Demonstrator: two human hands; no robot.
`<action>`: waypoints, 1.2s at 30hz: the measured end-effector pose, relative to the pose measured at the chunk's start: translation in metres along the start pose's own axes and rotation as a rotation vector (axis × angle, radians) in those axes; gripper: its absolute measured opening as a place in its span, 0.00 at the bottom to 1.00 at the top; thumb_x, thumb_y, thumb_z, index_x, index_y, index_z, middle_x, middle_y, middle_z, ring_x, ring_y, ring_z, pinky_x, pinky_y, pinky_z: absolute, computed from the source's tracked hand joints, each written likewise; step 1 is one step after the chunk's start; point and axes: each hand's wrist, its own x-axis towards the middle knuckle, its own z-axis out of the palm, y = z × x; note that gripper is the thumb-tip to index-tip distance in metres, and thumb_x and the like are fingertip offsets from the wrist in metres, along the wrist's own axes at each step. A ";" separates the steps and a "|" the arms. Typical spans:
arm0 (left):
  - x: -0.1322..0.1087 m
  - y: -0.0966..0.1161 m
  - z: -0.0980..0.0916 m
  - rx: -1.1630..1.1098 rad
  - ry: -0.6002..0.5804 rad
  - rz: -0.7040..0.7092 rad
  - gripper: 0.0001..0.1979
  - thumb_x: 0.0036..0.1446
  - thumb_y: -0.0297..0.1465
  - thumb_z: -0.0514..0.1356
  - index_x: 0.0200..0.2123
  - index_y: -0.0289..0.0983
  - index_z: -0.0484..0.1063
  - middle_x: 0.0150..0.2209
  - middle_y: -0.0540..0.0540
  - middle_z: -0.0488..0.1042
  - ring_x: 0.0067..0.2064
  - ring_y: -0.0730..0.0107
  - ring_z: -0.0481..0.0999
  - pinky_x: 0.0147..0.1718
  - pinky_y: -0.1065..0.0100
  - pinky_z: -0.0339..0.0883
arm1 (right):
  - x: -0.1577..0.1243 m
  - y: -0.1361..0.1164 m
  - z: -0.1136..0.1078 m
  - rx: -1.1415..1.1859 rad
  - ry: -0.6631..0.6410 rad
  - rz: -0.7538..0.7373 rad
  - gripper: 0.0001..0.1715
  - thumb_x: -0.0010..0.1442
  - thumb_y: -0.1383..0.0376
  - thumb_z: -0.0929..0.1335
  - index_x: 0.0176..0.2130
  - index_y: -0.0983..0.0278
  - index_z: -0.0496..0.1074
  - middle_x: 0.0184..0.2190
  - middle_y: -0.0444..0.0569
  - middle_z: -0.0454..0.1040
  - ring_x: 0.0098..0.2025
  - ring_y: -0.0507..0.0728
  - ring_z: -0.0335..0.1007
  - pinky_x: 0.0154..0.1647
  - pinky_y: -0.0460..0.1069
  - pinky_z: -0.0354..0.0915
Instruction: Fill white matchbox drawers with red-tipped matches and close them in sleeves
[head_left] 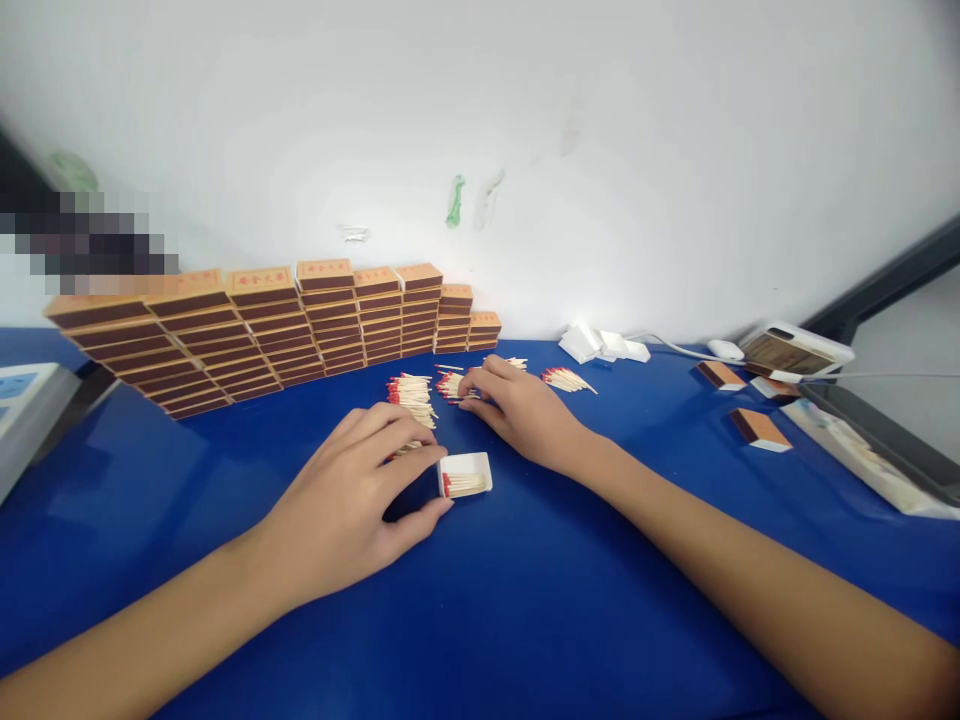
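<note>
The light was bright and quite even, and the white wall (315,120) looked pale. Soft shadows darkened the blue counter (480,640) near the left fingers (412,465). Wide-angle distortion stretched the edges; the upper left had a blocky, pixelated patch (90,240).

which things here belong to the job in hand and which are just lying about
Likely part of the job:
white tray in the left hand
loose matches, some by the right hand
stacked matchboxes
loose matchboxes at right

Seemingly just lying about:
white cable
phone-like device
printed packet
</note>
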 end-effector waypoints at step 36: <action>-0.001 -0.001 0.001 0.004 -0.017 -0.007 0.11 0.69 0.34 0.65 0.51 0.36 0.78 0.48 0.41 0.80 0.53 0.54 0.76 0.50 0.53 0.70 | -0.003 0.002 -0.001 -0.016 0.015 0.002 0.03 0.74 0.69 0.68 0.46 0.63 0.73 0.42 0.48 0.70 0.39 0.56 0.68 0.43 0.51 0.65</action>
